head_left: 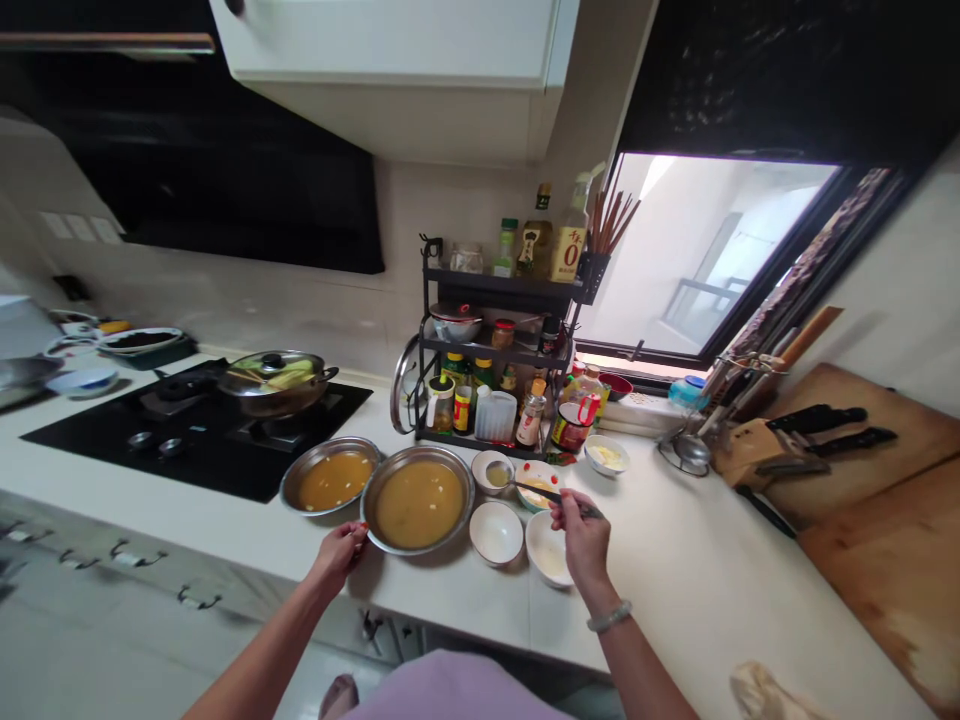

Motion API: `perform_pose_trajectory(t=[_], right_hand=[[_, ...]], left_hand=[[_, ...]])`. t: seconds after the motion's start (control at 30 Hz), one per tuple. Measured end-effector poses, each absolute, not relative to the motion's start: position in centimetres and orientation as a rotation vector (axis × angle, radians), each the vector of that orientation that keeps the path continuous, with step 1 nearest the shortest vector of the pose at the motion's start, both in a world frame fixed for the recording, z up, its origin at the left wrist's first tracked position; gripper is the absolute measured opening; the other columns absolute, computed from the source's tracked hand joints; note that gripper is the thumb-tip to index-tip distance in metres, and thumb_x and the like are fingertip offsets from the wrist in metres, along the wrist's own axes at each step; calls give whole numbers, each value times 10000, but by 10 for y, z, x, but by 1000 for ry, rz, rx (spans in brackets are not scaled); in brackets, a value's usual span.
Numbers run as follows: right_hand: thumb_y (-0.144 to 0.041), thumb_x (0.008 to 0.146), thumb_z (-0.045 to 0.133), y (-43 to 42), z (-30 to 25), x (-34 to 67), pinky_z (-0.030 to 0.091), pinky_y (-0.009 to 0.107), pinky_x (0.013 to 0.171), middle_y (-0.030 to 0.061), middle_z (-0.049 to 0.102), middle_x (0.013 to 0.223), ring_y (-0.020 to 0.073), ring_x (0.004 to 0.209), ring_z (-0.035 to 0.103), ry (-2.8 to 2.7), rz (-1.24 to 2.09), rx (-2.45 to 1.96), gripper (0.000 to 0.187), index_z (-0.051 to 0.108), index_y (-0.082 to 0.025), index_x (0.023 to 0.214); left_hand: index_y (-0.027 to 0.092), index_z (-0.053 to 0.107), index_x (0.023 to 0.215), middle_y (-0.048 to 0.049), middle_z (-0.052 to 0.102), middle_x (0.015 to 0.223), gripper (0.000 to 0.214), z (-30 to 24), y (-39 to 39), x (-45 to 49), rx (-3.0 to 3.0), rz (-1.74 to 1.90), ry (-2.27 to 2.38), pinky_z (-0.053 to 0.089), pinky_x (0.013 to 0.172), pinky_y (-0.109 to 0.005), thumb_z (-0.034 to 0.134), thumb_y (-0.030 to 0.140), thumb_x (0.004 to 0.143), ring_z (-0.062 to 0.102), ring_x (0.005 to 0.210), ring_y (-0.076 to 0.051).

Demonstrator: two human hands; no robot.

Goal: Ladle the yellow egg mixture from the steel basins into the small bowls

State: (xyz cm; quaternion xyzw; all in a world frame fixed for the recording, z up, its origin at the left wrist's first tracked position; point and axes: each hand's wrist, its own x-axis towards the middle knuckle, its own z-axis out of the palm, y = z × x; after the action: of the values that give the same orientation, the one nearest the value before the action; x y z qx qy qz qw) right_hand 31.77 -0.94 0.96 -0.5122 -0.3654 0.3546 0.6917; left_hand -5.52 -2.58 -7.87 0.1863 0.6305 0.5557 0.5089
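Note:
My right hand (583,540) is closed round the dark handle of a spoon (541,490). The spoon's head is over a small white bowl (484,458) and seems to hold yellowish liquid. With pinched fingers my left hand (345,552) grips the near left rim of a wide metal basin (465,528) of cloudy yellow-brown liquid. Left of it stands a second metal basin (291,492) with browner liquid. Around the spoon are a patterned bowl (528,500) with pale yellow contents, an apparently empty white bowl (496,534) and another white bowl (546,550), partly behind my right hand.
A black rack (499,352) of bottles and jars stands at the wall. To the left, a lidded pan (274,385) sits on the black cooktop (225,462). A bowl of pale food (607,455) lies right of the rack. Knives (840,440) and a cutting board (885,540) are at the right.

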Motion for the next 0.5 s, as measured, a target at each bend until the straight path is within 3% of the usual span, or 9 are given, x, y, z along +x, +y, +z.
perform_pose_trajectory(t=[0.23, 0.4, 0.5], right_hand=[[-512, 761, 641, -6, 4, 259, 494, 252, 409, 13, 647, 588, 132, 433, 556, -1090, 848, -1102, 370, 677, -158, 863], [-361, 855, 552, -15, -4, 253, 546, 276, 523, 66, 695, 855, 163, 651, 632, -1539, 710, -905, 241, 727, -223, 945], [-348, 851, 556, -14, -5, 269, 548, 280, 528, 68, 692, 882, 170, 675, 631, -1524, 638, -920, 231, 730, -236, 953]], left_hand=[[172, 524, 599, 58, 497, 472, 238, -80, -26, -56, 447, 1343, 1505, 273, 412, -195, 731, 243, 508, 404, 374, -62], [173, 522, 596, 55, 500, 477, 242, -80, -25, -56, 446, 1334, 1503, 272, 412, -199, 737, 246, 512, 410, 378, -66], [169, 533, 601, 54, 506, 476, 231, -81, -26, -57, 437, 1331, 1495, 276, 414, -197, 735, 235, 509, 419, 384, -67]])
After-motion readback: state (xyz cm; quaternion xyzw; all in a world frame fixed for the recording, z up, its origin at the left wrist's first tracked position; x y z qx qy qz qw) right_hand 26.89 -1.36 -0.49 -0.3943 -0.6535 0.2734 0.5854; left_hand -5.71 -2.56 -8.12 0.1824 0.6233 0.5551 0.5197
